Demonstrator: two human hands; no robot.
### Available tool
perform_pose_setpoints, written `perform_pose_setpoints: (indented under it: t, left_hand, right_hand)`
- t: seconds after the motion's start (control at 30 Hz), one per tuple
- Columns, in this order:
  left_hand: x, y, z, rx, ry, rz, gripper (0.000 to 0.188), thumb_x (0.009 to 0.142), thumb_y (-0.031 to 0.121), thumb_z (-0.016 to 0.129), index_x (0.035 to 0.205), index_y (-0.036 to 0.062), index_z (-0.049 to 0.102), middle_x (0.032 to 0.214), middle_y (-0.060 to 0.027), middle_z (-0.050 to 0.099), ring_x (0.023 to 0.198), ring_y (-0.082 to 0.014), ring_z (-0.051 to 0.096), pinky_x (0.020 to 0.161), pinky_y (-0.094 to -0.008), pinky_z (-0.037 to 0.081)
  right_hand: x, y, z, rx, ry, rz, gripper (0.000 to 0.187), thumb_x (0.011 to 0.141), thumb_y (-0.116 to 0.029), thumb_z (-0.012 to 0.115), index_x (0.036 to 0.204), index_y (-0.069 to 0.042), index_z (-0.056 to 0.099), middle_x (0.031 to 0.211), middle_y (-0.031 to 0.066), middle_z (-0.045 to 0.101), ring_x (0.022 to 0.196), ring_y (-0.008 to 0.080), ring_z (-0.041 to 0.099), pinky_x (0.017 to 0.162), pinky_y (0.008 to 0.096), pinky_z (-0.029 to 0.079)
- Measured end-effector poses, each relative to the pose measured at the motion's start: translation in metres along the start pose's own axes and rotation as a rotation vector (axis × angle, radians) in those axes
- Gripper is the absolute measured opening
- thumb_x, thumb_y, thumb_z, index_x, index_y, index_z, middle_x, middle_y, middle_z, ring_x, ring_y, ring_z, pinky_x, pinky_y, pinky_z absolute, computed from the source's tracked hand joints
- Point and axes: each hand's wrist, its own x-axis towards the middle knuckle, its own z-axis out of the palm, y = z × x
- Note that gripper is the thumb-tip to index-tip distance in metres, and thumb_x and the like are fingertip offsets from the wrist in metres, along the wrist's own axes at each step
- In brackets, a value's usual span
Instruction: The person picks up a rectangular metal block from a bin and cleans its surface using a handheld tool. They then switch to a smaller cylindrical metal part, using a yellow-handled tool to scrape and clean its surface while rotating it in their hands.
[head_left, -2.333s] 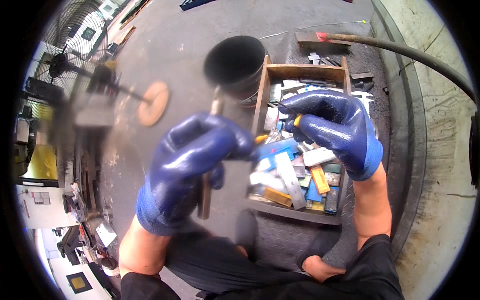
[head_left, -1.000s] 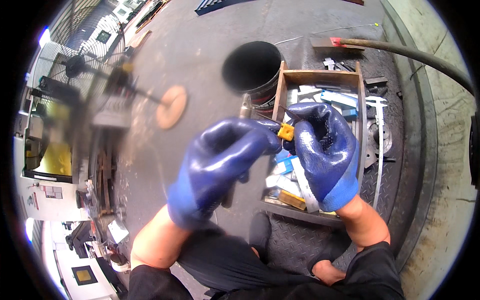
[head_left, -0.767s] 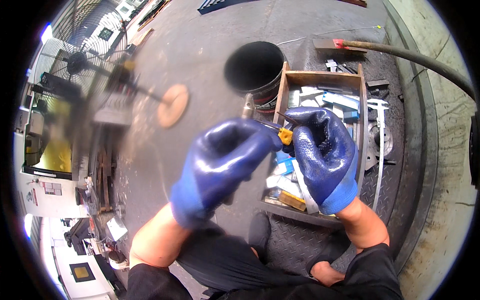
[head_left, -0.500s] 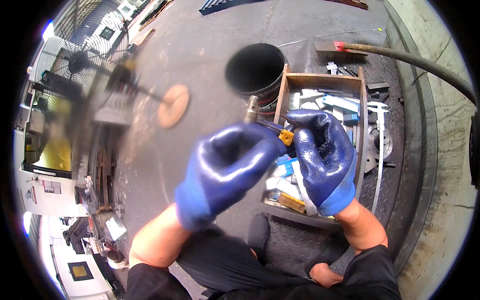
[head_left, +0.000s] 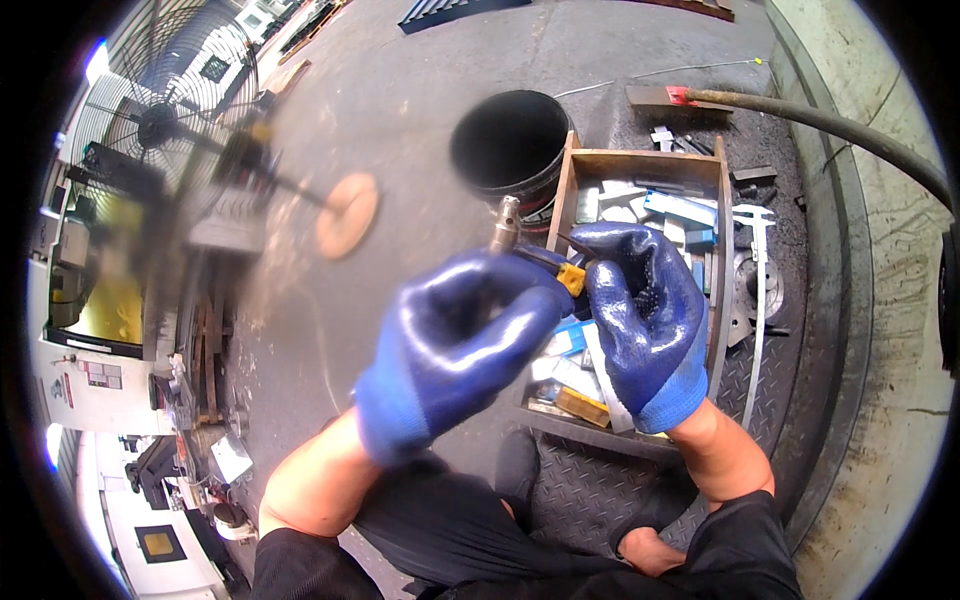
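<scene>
Both my hands wear glossy blue coated gloves and meet above an open wooden drawer. My left hand (head_left: 465,335) is closed round a silver metal cylinder (head_left: 506,225) with holes near its upper end; the rest of it is hidden by the glove. My right hand (head_left: 645,315) is closed, pinching a thin dark rod (head_left: 575,245) at its fingertips. Between the hands sits a small yellow piece (head_left: 571,279) with a dark shaft beside it; I cannot tell which hand grips it.
The wooden drawer (head_left: 650,162) holds several small boxes and metal parts. Beyond it stands a black bucket (head_left: 510,140). A caliper (head_left: 761,250) lies along the drawer's right side, near a hose (head_left: 800,110) and a wall. A fan (head_left: 157,125) stands at the left.
My left hand has shifted very slightly, and the metal cylinder tilts a little to the right. The grip of both hands looks the same.
</scene>
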Motion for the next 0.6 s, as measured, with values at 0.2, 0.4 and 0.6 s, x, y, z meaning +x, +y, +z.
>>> perform_pose_setpoints:
  t: [0.2,0.4,0.6]
  left_hand:
    - [-0.001,0.001,0.0,0.02,0.019,0.024,0.016,0.097,0.008,0.072,0.109,-0.0036,0.073,0.103,-0.0089,0.075,0.095,-0.0115,0.068,0.087,-0.0283,0.055]
    - [-0.004,0.016,-0.002,-0.009,0.033,-0.107,0.016,0.098,0.008,0.072,0.109,-0.0026,0.073,0.103,-0.009,0.075,0.093,-0.0119,0.068,0.087,-0.0284,0.055]
    - [-0.003,0.007,-0.001,0.107,0.061,0.03,0.022,0.102,0.017,0.06,0.106,-0.0007,0.072,0.11,-0.0123,0.074,0.082,-0.0101,0.065,0.067,-0.0219,0.048]
  right_hand:
    - [0.0,0.004,0.002,-0.013,-0.004,-0.017,0.022,0.102,0.003,0.057,0.123,-0.002,0.064,0.111,0.0073,0.069,0.101,0.0106,0.067,0.085,0.0272,0.059]
    - [-0.002,0.003,0.007,0.056,0.013,0.045,0.022,0.101,0.003,0.059,0.121,-0.002,0.065,0.111,0.0086,0.07,0.097,0.011,0.069,0.082,0.027,0.059]
    - [0.002,0.019,0.005,-0.186,0.047,-0.348,0.021,0.095,0.004,0.063,0.115,0.0,0.067,0.103,0.016,0.071,0.088,0.0213,0.073,0.078,0.0341,0.058]
